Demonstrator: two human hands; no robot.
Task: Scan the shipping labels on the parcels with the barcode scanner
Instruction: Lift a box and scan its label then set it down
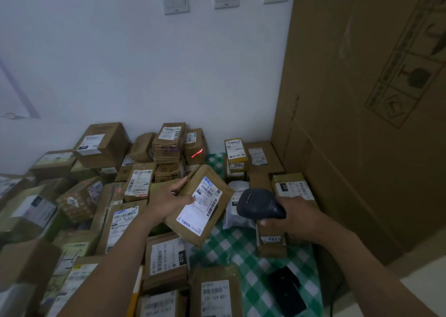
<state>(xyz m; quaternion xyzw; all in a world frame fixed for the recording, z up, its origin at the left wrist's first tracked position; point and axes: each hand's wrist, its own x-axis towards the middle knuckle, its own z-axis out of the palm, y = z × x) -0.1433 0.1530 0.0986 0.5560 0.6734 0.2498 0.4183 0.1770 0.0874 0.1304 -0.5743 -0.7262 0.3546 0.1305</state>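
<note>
Tilted brown labelled parcel (193, 216) beside dark scanner (259, 204)

We took the parcel (209, 175) for brown cardboard, its skin faintly shiny as if wrapped in tape, and it bore a smooth white paper shipping label (200, 208). The barcode scanner (259, 203) looked like dark, matt plastic. The green-and-white checked tablecloth (253, 256) seemed soft cloth. A white mailer bag (234, 217) showed thin, slightly glossy plastic. The tall carton (350, 123) was plain, matt corrugated cardboard, printed in black.
</note>
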